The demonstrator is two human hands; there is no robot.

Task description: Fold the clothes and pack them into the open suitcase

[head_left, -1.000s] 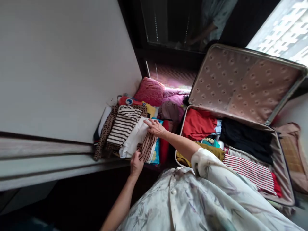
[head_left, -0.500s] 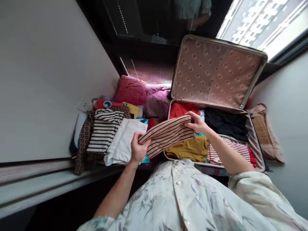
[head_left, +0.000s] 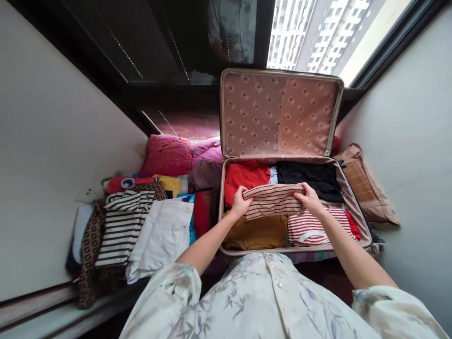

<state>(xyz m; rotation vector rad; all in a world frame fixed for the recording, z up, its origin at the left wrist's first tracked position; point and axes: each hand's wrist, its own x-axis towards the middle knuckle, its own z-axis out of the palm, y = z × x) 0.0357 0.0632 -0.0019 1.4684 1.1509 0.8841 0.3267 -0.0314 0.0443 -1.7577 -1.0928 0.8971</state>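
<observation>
Between my two hands stretches a folded pink garment with dark stripes (head_left: pixel 273 201), held over the open suitcase (head_left: pixel 221 207). My left hand (head_left: pixel 241 202) pinches its left end, and my right hand (head_left: pixel 310 200) grips the right end. Beneath and around it in the suitcase lie a red garment (head_left: pixel 245 178), a black garment (head_left: pixel 310 179), a mustard-brown garment (head_left: pixel 257 234) and a red-and-white striped garment (head_left: pixel 318 227). The pink garment hides part of the middle of the suitcase.
Left of the suitcase are a folded white garment (head_left: pixel 164 230), a black-and-white striped garment (head_left: pixel 122 230) and a brown patterned cloth (head_left: pixel 90 249). A pink pillow (head_left: pixel 167 155) lies behind them. The upright lid (head_left: pixel 278 113) stands before the window; a brown cushion (head_left: pixel 367 188) sits at right.
Both hands have carried the striped garment rightward, from beside the suitcase to over its middle. The garment is now held level rather than slanted. The view has turned to the right.
</observation>
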